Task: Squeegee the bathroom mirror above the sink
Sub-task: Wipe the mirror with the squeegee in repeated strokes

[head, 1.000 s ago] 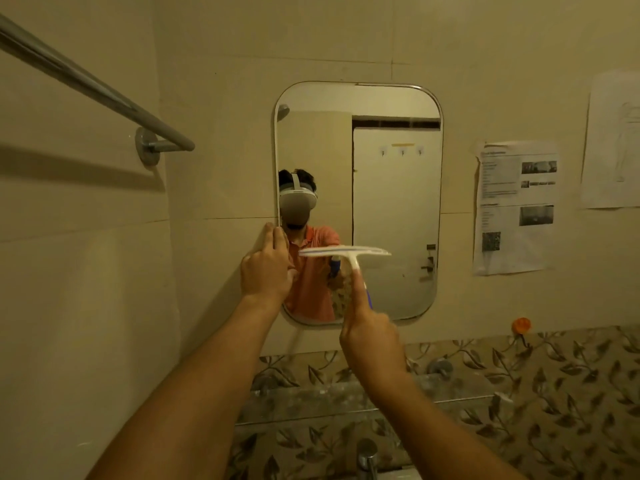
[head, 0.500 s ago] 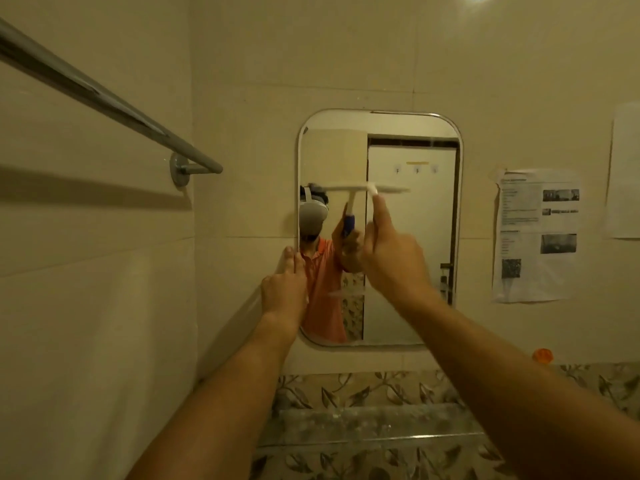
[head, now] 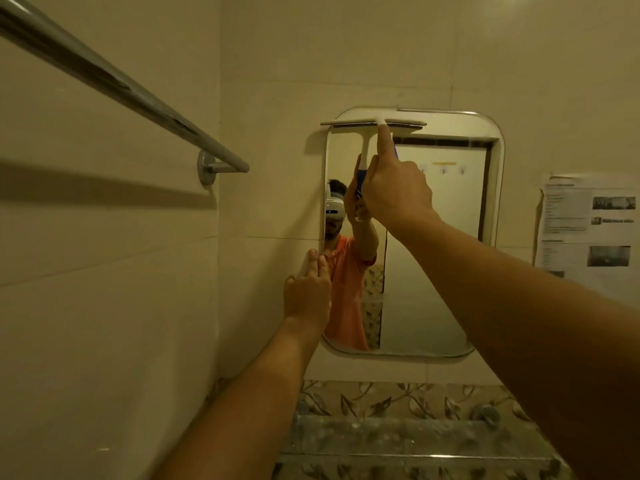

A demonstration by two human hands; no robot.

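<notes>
A rounded rectangular mirror (head: 433,271) hangs on the beige tiled wall. My right hand (head: 391,188) grips the handle of a white squeegee (head: 372,128), with the index finger stretched up along the handle. The squeegee's blade lies flat across the mirror's top left edge and juts a little past the left corner. My left hand (head: 306,292) rests on the mirror's left edge about halfway down, fingers straight and pointing up. The mirror reflects a person in an orange shirt wearing a headset.
A metal towel bar (head: 121,88) runs along the left wall at head height. Printed paper sheets (head: 588,226) are taped to the wall right of the mirror. A glass shelf (head: 398,441) sits below, against leaf-patterned tiles.
My right hand has lifted the squeegee from the mirror's middle height to its top edge. My left hand has stayed on the mirror's left edge.
</notes>
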